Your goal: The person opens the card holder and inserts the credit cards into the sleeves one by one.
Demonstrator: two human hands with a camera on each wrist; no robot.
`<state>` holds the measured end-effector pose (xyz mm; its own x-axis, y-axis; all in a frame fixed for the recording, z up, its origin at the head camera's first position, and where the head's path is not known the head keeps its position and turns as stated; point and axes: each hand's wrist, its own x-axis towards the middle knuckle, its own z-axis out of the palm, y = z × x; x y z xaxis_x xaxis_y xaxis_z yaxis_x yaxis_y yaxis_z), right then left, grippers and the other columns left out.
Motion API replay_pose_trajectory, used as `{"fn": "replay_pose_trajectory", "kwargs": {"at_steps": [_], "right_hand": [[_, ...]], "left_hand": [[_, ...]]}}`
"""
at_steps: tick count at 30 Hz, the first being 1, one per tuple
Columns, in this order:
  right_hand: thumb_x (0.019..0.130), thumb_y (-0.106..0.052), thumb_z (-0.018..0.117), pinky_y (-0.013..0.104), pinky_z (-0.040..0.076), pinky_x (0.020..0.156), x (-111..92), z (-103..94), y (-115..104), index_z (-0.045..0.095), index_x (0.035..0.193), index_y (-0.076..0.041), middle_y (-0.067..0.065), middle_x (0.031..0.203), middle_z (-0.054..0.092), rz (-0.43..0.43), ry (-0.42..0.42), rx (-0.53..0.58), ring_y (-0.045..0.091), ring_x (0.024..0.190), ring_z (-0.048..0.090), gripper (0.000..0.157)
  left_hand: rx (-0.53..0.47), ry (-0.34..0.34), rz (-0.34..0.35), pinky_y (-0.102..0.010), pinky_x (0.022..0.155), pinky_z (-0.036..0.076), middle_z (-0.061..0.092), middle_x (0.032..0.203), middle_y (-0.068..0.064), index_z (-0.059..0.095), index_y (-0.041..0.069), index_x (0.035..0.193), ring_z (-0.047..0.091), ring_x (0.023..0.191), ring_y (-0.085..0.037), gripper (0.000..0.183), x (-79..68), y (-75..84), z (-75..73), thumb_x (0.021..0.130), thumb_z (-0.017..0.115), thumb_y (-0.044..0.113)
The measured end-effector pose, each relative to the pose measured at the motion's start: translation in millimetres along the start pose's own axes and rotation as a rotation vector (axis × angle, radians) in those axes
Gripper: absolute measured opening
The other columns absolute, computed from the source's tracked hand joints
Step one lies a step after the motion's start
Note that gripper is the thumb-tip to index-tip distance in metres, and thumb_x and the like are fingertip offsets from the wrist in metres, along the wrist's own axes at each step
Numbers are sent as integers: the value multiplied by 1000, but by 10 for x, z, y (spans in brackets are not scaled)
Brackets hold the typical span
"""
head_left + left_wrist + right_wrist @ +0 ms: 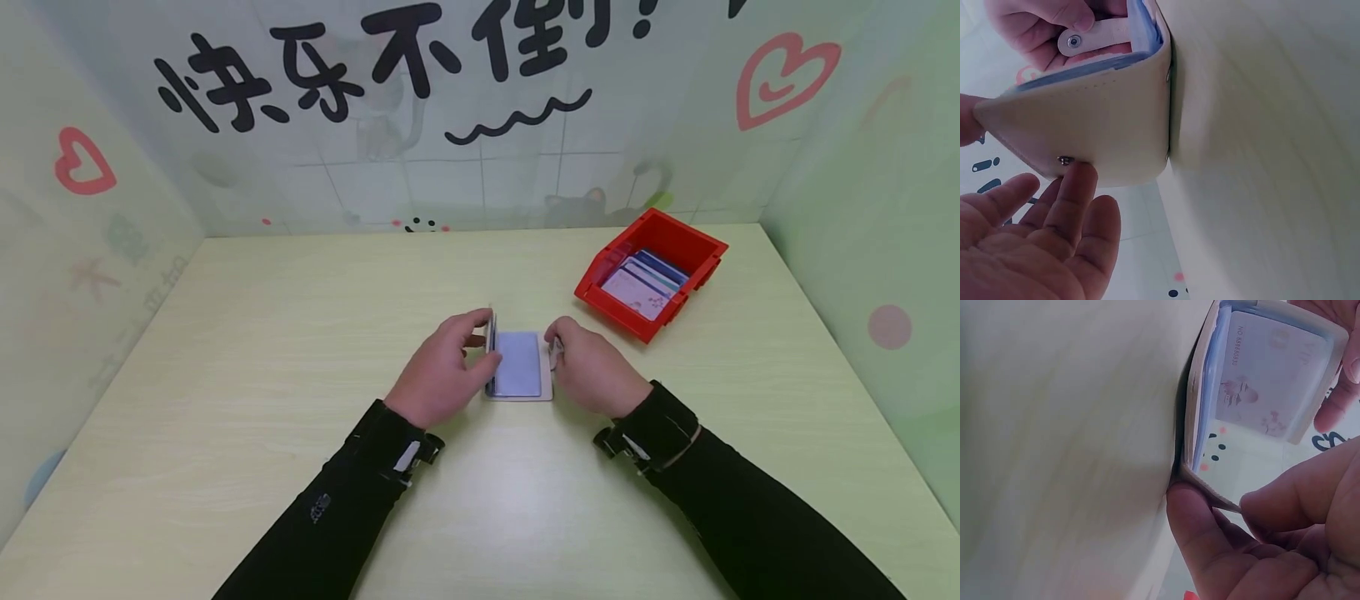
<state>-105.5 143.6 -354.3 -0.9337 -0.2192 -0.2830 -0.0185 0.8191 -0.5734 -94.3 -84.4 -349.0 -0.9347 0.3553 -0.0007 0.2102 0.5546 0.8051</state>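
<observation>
A beige card holder with clear plastic sleeves lies opened on the table between the hands. Its left cover stands upright, and a metal snap shows on its outer face. My left hand holds that cover, with fingertips against the outside close to the snap and the thumb at the edge. A pale card with a pink printed pattern sits in a sleeve behind the upright side. With thumb and fingers, my right hand pinches the snap strap at the holder's right side.
A red plastic bin stands toward the back right corner, with several cards leaning inside it. Printed panels enclose the wooden table at the back and both sides.
</observation>
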Motion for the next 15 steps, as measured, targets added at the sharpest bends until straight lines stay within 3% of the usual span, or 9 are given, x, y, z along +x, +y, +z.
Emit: {"fn": "replay_pose_trajectory", "kwargs": {"at_steps": [6,15], "right_hand": [[106,-13,57,43,58,103,4,-6,4,51,138,-7,14,129,63,-9,-1,1,26,108,62,33],[105,-12,58,40,58,100,16,-9,21,50,137,-7,14,129,63,-13,-14,14,25,107,61,33]], "left_hand": [[-19,-64,-29,-44,105,57,49,160,-1,41,16,162,59,139,-26,67,-5,1,23,103,67,35],[35,-87,-66,-45,110,54,53,159,-2,50,14,157,57,142,-25,65,-14,-2,53,101,70,41]]}}
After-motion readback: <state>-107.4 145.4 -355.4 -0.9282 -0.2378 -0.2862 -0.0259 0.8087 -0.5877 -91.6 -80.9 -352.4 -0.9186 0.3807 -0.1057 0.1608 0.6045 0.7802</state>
